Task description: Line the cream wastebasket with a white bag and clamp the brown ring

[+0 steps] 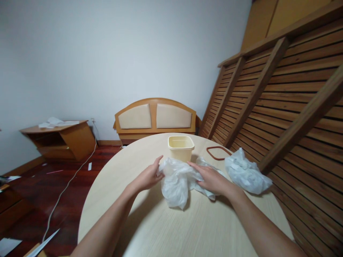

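Observation:
A crumpled, translucent white plastic bag (175, 182) lies bunched on the table between my two hands. My left hand (150, 175) is at its left edge, thumb raised and fingers curled round the thin film. From the right, my right hand (210, 178) grips the bag's gathered part, with some film spread under and beyond the fingers. Just behind the bag stands an upright cream plastic bin (180, 154), its lower front covered by the film. A brown rounded-square ring (220, 159) rests flat to the right of the bin.
Another crumpled white plastic bag (246, 173) sits at the right edge of the round table (160, 232). Wooden slatted panels (294, 107) lean close on the right. Behind is a headboard (154, 114); a low cabinet (61, 142) and a cable (66, 185) are at left.

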Demonstrator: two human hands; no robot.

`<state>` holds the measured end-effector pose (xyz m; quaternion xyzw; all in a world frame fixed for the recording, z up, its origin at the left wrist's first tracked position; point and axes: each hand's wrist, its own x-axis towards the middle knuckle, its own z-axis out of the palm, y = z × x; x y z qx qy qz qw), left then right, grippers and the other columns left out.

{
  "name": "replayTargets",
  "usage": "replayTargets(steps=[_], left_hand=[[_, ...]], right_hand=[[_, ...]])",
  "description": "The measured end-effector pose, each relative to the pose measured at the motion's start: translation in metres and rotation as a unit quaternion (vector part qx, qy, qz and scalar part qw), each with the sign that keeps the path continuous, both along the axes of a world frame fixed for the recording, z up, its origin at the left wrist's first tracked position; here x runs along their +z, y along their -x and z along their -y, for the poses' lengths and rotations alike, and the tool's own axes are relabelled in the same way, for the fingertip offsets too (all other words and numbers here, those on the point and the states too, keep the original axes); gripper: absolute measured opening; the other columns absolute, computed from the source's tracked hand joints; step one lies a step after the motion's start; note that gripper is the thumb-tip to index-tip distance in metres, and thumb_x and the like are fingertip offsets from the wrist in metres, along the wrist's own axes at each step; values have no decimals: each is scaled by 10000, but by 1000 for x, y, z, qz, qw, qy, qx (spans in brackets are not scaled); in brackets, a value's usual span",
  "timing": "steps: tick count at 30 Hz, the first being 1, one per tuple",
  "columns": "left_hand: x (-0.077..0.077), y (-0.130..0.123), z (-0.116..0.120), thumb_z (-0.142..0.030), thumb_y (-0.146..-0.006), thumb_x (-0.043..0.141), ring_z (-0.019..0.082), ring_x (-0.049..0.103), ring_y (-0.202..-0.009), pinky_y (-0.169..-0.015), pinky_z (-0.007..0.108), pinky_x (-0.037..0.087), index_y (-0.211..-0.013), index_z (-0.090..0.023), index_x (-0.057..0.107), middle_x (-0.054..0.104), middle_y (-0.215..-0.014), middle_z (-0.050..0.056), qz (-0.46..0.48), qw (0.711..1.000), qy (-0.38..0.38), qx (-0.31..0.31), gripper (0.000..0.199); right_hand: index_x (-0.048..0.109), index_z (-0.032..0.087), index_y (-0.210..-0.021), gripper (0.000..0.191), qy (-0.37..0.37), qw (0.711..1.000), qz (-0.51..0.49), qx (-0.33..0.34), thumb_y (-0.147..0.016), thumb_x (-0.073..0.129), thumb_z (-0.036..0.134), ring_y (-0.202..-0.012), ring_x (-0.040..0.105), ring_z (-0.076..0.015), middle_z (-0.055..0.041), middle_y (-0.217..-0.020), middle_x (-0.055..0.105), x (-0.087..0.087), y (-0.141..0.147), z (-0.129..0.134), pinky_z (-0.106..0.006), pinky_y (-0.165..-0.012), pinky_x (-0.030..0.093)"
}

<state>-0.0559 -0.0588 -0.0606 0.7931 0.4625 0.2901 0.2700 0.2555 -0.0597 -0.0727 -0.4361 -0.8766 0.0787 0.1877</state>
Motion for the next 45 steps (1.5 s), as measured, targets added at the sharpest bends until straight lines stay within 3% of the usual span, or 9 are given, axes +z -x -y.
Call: replayTargets(steps=[3,7,11,17,21,27,31,36,45], left_hand=[[7,-2,-6,-260,-885,540,146,626,-734,-691,279,519,-1456,-143,341,636,-997,72,95,990,-69,79,617],[20,-2,-9,-244,-872,549,123,611,-738,-675,253,508,-1291,-177,469,599,-1008,53,244,938,-179,171,431],[26,1,-7,-260,-880,550,124,601,-739,-656,240,497,-1184,-189,542,625,-1004,53,258,917,-226,202,312],[15,-2,-6,-289,-830,616,152,651,-766,-668,270,525,-1335,-168,459,657,-1142,110,135,976,-72,153,542],[2,1,-9,-222,-783,663,184,697,-753,-712,313,552,-1422,-154,389,687,-1167,145,26,987,19,159,698],[3,5,-8,-102,-762,562,249,671,-1101,-978,422,533,-1372,-173,469,645,-1279,143,-17,993,-55,106,621],[14,-9,11,-282,-812,648,316,413,-1432,-1175,517,361,-1422,-193,446,408,-1542,177,-56,988,-142,12,648],[11,-35,36,-499,-538,904,457,165,-1523,-1198,599,267,-1561,-172,260,120,-1655,262,-233,970,-63,-32,1253],[-6,-35,22,-144,-794,644,308,656,-1178,-1007,404,514,-1439,-214,487,625,-1367,120,-294,954,-53,-19,668]], right_hand=[[439,253,-1497,800,-23,999,-10,-28,-731,539,45,-1135,679,-286,-103,-1312,687,9,-6,-2,-427,-960,512],[507,213,-1437,748,-104,992,-48,-58,-703,522,67,-1162,649,-288,-105,-1329,668,25,-13,-1,-452,-1005,474],[575,195,-1371,728,-190,976,-56,-92,-660,504,53,-1062,657,-303,-104,-1184,721,33,-20,1,-462,-940,483],[552,223,-1391,700,-188,976,-27,-105,-701,538,106,-1172,608,-324,-103,-1284,674,33,-23,3,-510,-1016,445],[503,255,-1428,677,-161,985,-7,-57,-760,599,194,-1308,524,-327,-94,-1439,577,30,-12,7,-562,-1110,358],[453,265,-1480,828,-108,994,-2,31,-734,781,404,-1395,447,-333,-115,-1521,498,18,11,13,-576,-1199,242],[373,252,-1542,1003,-22,999,28,28,-675,834,456,-1441,395,-359,-140,-1619,353,6,18,14,-576,-1189,268],[330,226,-1569,1012,46,998,37,25,-702,809,435,-1421,428,-363,-155,-1608,371,1,19,14,-535,-1150,345],[482,222,-1492,743,15,998,55,10,-809,720,392,-1214,576,-354,-141,-1287,676,-7,20,8,-487,-1048,424]])
